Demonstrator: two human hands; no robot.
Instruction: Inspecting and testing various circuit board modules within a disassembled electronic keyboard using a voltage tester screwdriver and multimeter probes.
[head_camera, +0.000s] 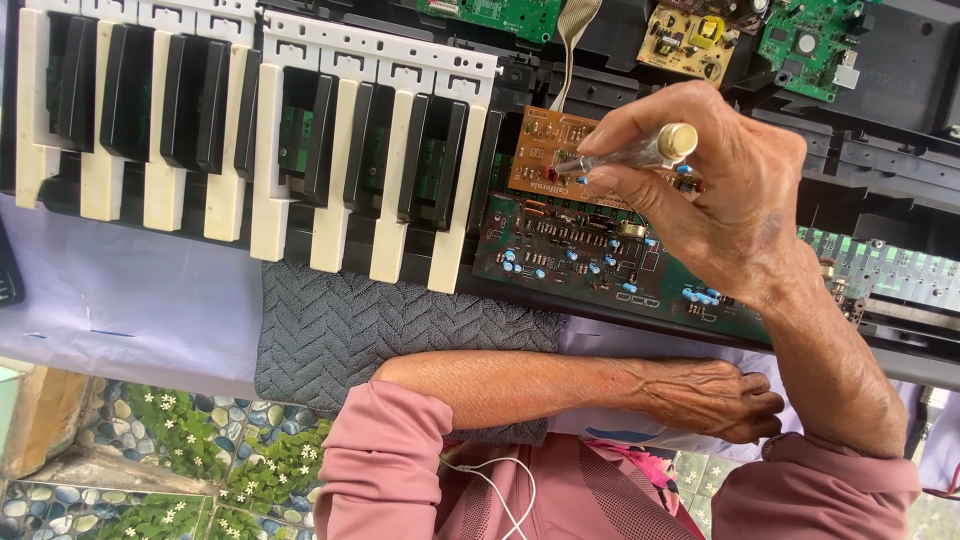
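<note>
The one camera sat on my head and looked straight down, very close, at my hands over the opened keyboard (my own lap showed at the bottom edge).

A pale lavender-covered table carries a grey herringbone towel and an opened keyboard.

The screwdriver has a clear handle with a brass-coloured end cap. It lies nearly level, tip pointing left onto the small brown circuit board, which sits tilted above the larger green circuit board.
</note>
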